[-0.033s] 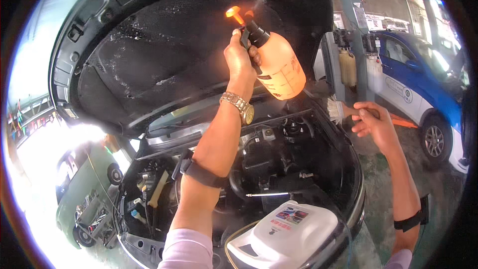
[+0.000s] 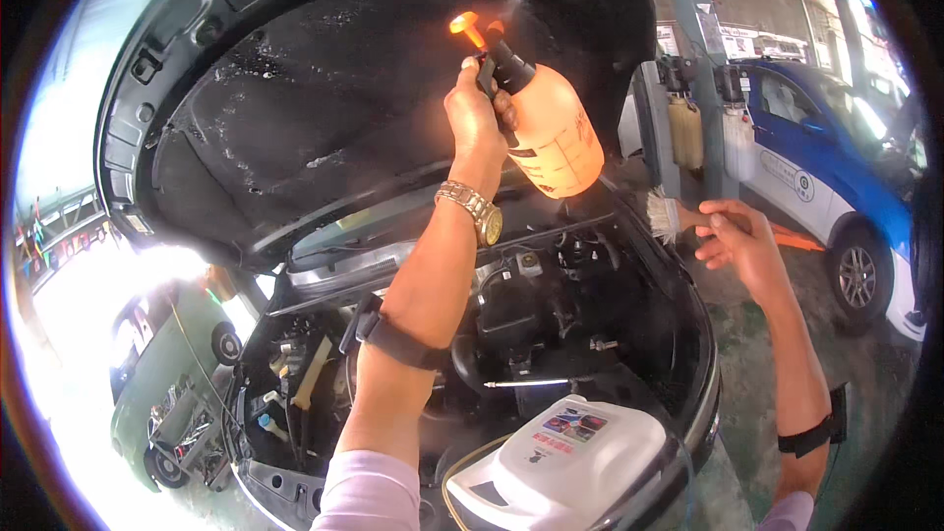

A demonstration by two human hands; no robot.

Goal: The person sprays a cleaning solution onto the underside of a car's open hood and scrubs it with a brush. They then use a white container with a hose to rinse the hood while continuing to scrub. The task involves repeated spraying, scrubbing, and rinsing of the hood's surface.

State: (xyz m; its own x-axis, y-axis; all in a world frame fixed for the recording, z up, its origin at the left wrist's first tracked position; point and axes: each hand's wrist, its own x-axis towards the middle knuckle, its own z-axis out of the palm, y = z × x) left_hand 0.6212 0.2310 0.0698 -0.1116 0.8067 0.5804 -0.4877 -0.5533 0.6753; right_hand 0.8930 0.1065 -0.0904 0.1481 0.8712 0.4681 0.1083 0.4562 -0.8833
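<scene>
My left hand (image 2: 477, 116) is raised before the open hood (image 2: 295, 108), closed round the handle of an orange pump spray bottle (image 2: 551, 128). The bottle is tilted, its black neck and bright orange pump knob toward the hood's underside. White wet or foamy streaks mark the dark hood lining. At the right, my right hand (image 2: 742, 241) grips the handle of a brush (image 2: 665, 216) with pale bristles pointing left. Its fingers partly hide the handle. The brush stays apart from the hood, beside the engine bay (image 2: 511, 305).
A white plastic jug-like container (image 2: 570, 462) stands at the car's front edge, a hose beside it. Another brush (image 2: 313, 374) lies in the engine bay's left side. A tool cart (image 2: 187, 433) is at left; a lift post (image 2: 693, 69) and blue-and-white car (image 2: 836, 167) at right.
</scene>
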